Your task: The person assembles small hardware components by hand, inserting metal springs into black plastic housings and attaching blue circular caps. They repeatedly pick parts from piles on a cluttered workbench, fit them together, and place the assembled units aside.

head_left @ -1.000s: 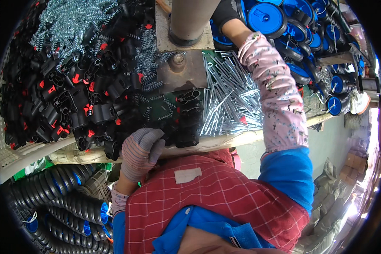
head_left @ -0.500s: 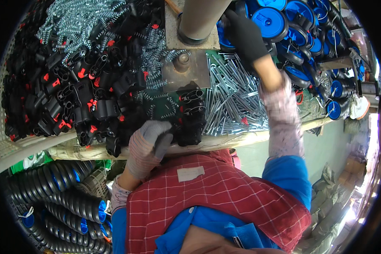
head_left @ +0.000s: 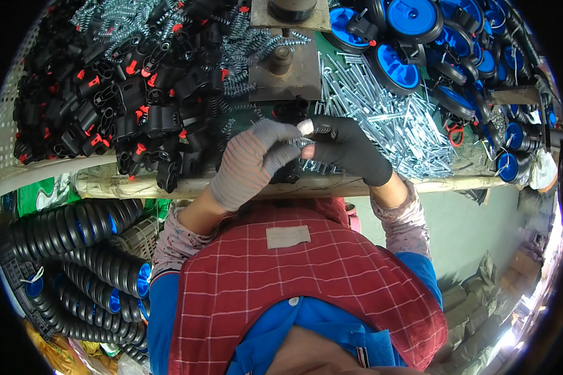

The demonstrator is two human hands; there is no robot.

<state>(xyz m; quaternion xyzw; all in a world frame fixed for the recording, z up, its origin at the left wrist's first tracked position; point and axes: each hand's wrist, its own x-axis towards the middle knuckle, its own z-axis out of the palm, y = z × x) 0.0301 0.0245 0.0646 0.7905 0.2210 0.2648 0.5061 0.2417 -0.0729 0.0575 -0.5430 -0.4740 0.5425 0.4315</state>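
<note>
My left hand (head_left: pixel 250 164), in a grey striped glove, is closed with thumb and fingers pinched together. Opposite it, my right hand (head_left: pixel 350 147), in a black glove with bare fingertips, is closed too, its tips meeting the left ones. A small silvery metal coil spring (head_left: pixel 301 142) shows between the fingertips of both hands; most of it is covered. Just beyond the hands stands a black plastic housing (head_left: pixel 292 111) at the bench's front. Loose long metal pins (head_left: pixel 388 125) lie to the right of my right hand.
Black housings with red tabs (head_left: pixel 150 112) heap up on the left, with springs (head_left: pixel 122 22) behind. A metal block with a peg (head_left: pixel 281 69) stands mid-bench below a press column (head_left: pixel 291 9). Blue-hubbed wheels (head_left: pixel 413 15) crowd the far right; wheel stacks (head_left: pixel 75 225) lie lower left.
My right hand has come back from the wheels at the far right to meet the left hand. My left hand has moved forward and right. The whole view has shifted slightly.
</note>
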